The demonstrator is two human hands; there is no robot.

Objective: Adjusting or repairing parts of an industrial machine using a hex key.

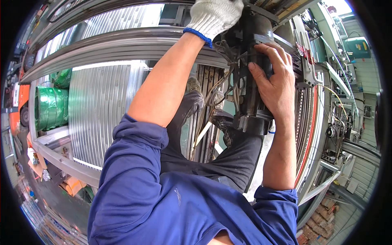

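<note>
A black cylindrical unit [253, 102] sits right of upper centre, the bare right grip [276, 79] resting on it, thumb spread from fingers. Whether the gloved left grip [215, 15], top edge, pinches anything I cannot tell.

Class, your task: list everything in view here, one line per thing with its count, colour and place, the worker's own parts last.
black cylindrical unit: one, black, right of centre
cables: several, grey and dark, just left of the unit
metal rails: several, grey, upper left
metal strips: many, silver, left
wrapped rolls: two, green, far left
wheeled vehicle: one, mostly orange, left edge
rounded object: one, green, upper right
stacked pieces: many, brown, lower right
small clutter: too small to count, mixed, lower left
shirt: one, blue, bottom
trousers: one pair, black, below centre
shoes: two, dark, centre
left hand: one, white-gloved, top
right hand: one, bare, on the unit
</note>
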